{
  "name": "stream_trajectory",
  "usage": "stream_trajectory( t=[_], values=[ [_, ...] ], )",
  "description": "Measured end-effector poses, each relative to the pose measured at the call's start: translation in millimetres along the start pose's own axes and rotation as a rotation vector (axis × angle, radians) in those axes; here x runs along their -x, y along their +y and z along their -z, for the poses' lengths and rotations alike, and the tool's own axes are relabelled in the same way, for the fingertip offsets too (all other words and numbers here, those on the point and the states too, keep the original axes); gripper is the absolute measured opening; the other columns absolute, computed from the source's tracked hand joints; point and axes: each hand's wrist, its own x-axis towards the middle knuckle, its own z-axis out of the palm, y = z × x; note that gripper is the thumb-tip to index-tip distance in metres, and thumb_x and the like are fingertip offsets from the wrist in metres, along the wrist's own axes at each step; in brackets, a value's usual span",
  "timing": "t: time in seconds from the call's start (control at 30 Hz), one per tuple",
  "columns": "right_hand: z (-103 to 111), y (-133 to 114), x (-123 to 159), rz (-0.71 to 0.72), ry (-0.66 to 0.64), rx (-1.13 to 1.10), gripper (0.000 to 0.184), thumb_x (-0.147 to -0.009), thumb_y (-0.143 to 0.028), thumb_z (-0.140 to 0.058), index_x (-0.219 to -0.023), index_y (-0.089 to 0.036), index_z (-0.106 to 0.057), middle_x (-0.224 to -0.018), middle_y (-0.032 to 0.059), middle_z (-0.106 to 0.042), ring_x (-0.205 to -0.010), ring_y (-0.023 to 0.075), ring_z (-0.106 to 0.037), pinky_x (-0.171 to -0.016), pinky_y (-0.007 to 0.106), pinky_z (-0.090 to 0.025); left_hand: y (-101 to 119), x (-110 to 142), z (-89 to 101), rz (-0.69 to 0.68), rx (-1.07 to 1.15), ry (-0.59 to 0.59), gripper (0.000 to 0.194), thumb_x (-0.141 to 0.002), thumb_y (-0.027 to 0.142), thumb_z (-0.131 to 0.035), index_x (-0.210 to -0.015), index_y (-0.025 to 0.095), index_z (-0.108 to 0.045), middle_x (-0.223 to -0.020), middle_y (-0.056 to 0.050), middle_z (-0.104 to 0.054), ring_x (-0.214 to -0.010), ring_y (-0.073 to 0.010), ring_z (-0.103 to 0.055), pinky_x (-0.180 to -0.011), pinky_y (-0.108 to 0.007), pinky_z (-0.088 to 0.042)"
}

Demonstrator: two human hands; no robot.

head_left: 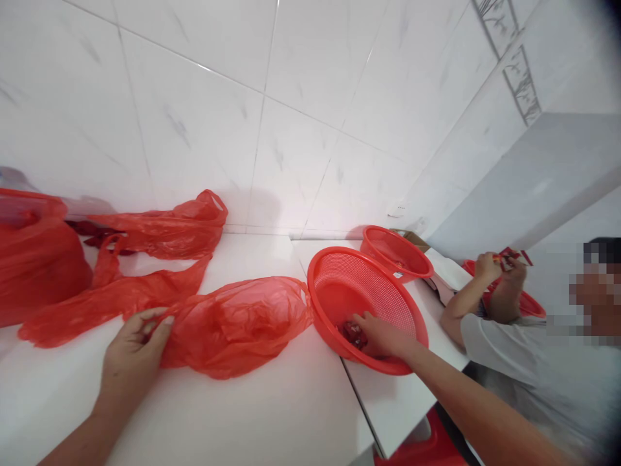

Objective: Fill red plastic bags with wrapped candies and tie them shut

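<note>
My left hand (138,353) pinches the near left edge of a red plastic bag (233,323), which lies puffed out on the white table. The bag's far end, with a handle hole, touches the rim of a red perforated basket (334,262). Inside that basket my right hand (376,333) has its fingers closed around small dark red shiny packets (353,334). What the packets are exactly is too small to make out, and the fingertips are partly hidden.
More red plastic bags (179,226) lie at the left, beside a full-looking red bag (39,265). A second red basket (395,252) stands behind mine, near the tiled wall (204,116). On the right, a co-worker in a grey shirt (514,362) holds a small red packet (509,257) over another basket.
</note>
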Motion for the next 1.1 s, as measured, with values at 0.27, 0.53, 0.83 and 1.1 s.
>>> stream_trajectory(
  t=[0.27, 0.53, 0.83, 1.1],
  values=[
    [0.5, 4.5, -3.7, 0.043, -0.011, -0.043, 0.021, -0.062, -0.026, -0.069, -0.081, -0.023, -0.06, -0.085, 0.0004, -0.054, -0.06, 0.0116, -0.05, -0.051, 0.023, -0.034, -5.4, -1.0, 1.5, 0.002, -0.022, -0.009, 0.043, -0.072, 0.048, -0.059, -0.105, 0.02, -0.06, -0.075, 0.001, -0.062, -0.066, -0.0143, -0.056, -0.059, -0.023, -0.045],
    [-3.1, 9.8, -4.0, -0.041, -0.003, -0.046, 0.028, -0.061, -0.022, -0.067, -0.087, -0.021, -0.056, -0.09, 0.0001, -0.051, -0.052, 0.0072, -0.046, -0.047, 0.022, -0.031, -1.7, -0.7, 0.7, -0.012, -0.022, -0.009, 0.042, -0.071, 0.047, -0.059, -0.102, 0.019, -0.061, -0.076, 0.001, -0.062, -0.068, -0.015, -0.056, -0.062, -0.024, -0.045],
    [-2.9, 9.6, -3.7, 0.024, 0.046, -0.061, 0.018, -0.063, -0.002, -0.051, -0.068, -0.018, -0.058, -0.078, -0.001, -0.053, -0.049, 0.006, -0.042, -0.046, 0.023, -0.028, -8.4, -2.8, 0.4, -0.028, -0.008, -0.035, 0.045, -0.072, 0.05, -0.059, -0.104, 0.019, -0.06, -0.077, 0.001, -0.063, -0.069, -0.0159, -0.057, -0.062, -0.025, -0.046],
    [14.5, 7.5, -6.4, -0.03, 0.145, -0.124, 0.02, -0.06, -0.001, -0.046, -0.065, -0.017, -0.057, -0.078, -0.0004, -0.057, -0.041, 0.0041, -0.041, -0.038, 0.02, -0.027, 2.1, 1.2, 1.5, -0.025, -0.003, -0.038, 0.042, -0.071, 0.047, -0.058, -0.1, 0.018, -0.06, -0.075, 0.001, -0.062, -0.069, -0.0159, -0.056, -0.066, -0.026, -0.046]
  ],
)
